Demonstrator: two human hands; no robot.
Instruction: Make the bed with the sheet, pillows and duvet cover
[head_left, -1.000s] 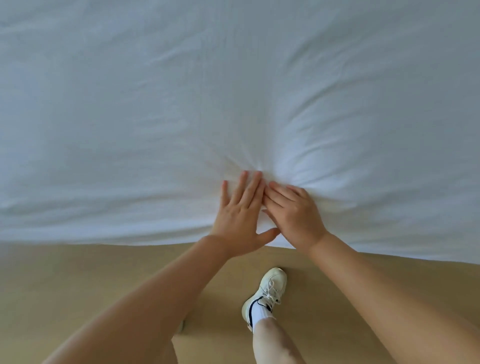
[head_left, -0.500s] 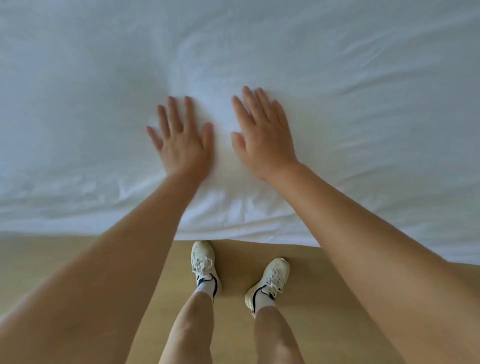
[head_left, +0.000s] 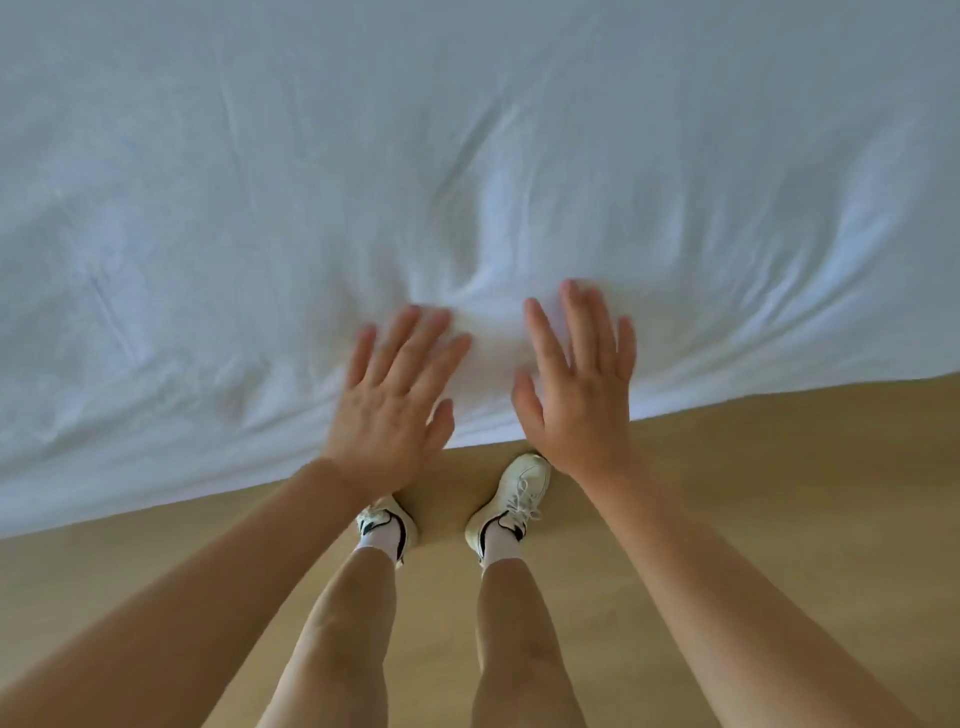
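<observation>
Fingers straight and spread, the left hand (head_left: 387, 410) and right hand (head_left: 579, 387) lie palm-down side by side, slightly apart, on the near edge of the white sheet (head_left: 260, 208). The wrinkled sheet covers the bed to the far side. Near: two white shoes (head_left: 511, 501) on a tan floor (head_left: 805, 467).

cam: single, head-worn, wide-angle | stance: standing at the near edge of the white sheet (head_left: 467, 156) | facing: forward and steeply down | near: close over the sheet, which fills the upper two thirds of frame | low frame: tan floor (head_left: 779, 493), shoes (head_left: 519, 493) at lower centre, straight below the lens | distortion: sheet edge bows across frame
</observation>
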